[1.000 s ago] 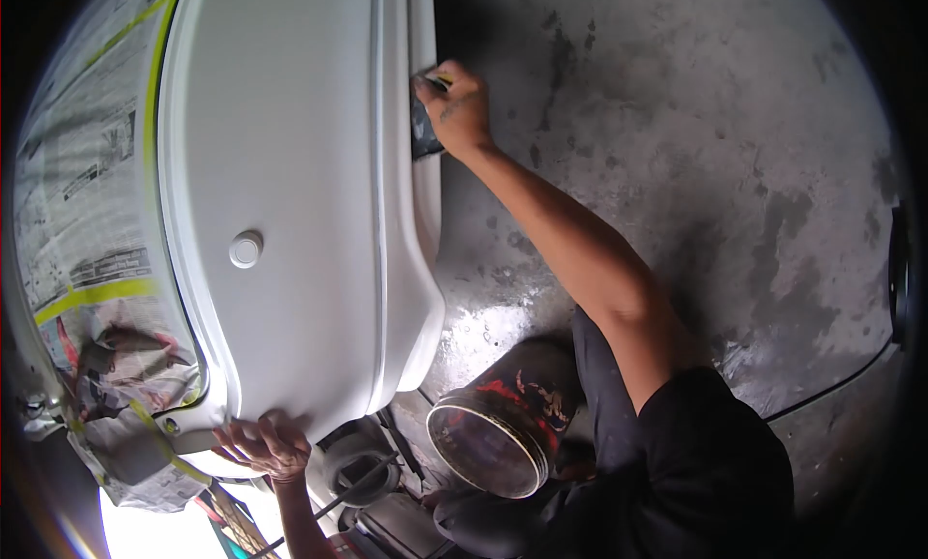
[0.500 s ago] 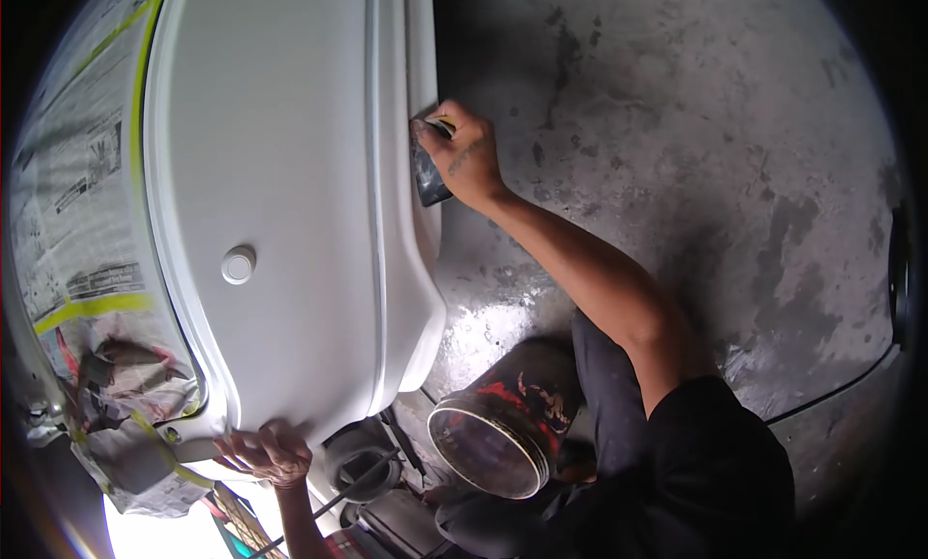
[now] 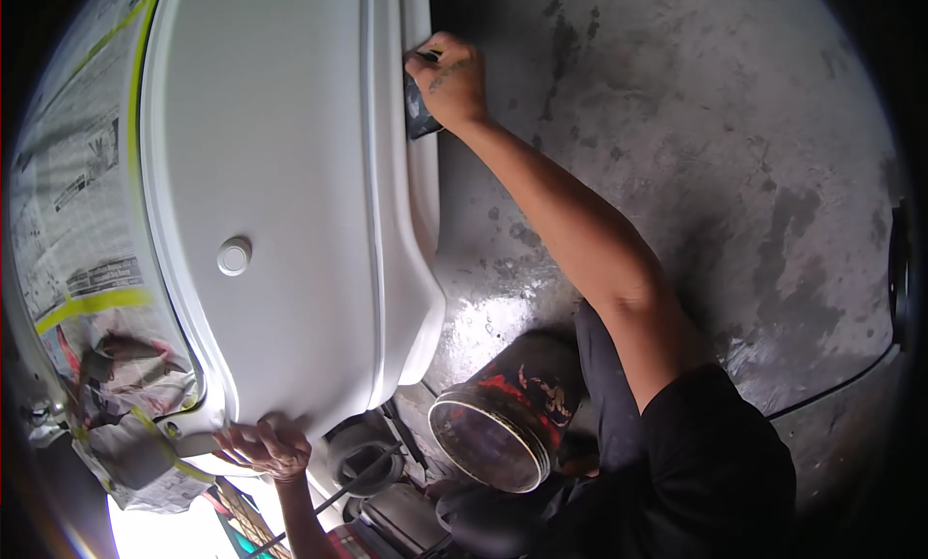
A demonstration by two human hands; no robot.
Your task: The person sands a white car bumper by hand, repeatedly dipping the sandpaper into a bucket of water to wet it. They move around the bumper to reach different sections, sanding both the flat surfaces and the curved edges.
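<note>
My right hand grips a dark, flat sheet or pad and holds it against the right edge of the white car panel. Its fingers are bent round the top of the pad. My left hand, with fingers spread, rests at the panel's lower edge and holds nothing. A round white knob-like part sits on the panel between the two hands, toward the left.
Newspaper masking with yellow-green tape covers the left side. A stained bucket stands near my legs, right of a dark hose-like coil. The grey floor has dark stains.
My right hand has moved up along the panel's right edge with the dark pad. My left hand has stayed in nearly the same place.
</note>
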